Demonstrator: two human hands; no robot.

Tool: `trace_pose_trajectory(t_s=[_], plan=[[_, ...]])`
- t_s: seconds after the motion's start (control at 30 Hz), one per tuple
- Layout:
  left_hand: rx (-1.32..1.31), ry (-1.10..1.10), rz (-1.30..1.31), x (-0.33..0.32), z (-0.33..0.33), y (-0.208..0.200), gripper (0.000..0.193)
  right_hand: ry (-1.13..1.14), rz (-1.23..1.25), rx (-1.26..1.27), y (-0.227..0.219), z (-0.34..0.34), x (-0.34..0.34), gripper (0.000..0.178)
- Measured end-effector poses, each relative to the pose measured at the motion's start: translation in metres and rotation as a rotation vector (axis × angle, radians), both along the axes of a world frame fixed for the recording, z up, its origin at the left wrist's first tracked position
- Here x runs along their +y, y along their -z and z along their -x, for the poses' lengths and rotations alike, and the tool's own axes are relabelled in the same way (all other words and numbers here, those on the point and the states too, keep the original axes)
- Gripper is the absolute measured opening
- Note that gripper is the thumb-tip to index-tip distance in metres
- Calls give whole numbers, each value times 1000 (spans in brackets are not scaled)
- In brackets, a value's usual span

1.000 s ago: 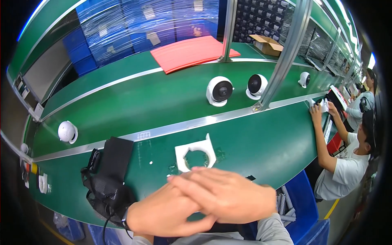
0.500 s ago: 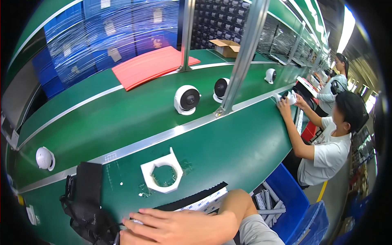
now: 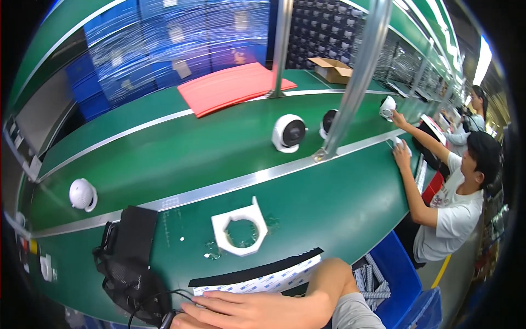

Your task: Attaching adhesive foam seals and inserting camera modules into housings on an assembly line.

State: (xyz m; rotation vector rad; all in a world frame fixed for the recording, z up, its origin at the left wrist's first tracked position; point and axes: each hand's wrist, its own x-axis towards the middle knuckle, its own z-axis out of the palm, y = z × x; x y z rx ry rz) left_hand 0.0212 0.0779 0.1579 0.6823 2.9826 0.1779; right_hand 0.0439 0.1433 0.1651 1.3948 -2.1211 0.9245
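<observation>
My right hand [image 3: 257, 310] lies palm down at the lower edge, its fingers stretched out and holding nothing. Under its fingertips I see skin and a dark band [image 3: 167, 319], apparently at my left wrist; the fingers of my left hand are hidden. Just beyond the right hand lies a white sheet [image 3: 263, 281] with blue print, with a black toothed strip [image 3: 257, 267] along its far edge. Farther out on the green bench sits a white angular holder [image 3: 220, 231] with a round opening and an upright tab.
A black mesh bag [image 3: 129, 279] and a black flat case [image 3: 137, 233] lie at left. White round cameras [image 3: 287, 133] stand on the green belt [image 3: 208, 159] behind a metal post [image 3: 359, 77]. A blue bin [image 3: 402, 274] holds grey strips. A co-worker [image 3: 455, 203] works at right.
The view has turned, so the bench things appear farther right. My right hand stays resting. The co-worker's one hand has reached out to a white camera on the belt.
</observation>
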Motion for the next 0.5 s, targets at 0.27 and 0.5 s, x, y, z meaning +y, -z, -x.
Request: trace_pose_trajectory(t_s=[0.27, 0.5], plan=[[193, -537, 110, 3, -17, 0, 46, -117, 41, -66, -13, 3, -6, 72], [348, -970, 248, 11, -28, 0, 43, -344, 208, 46, 33, 9, -24, 77]])
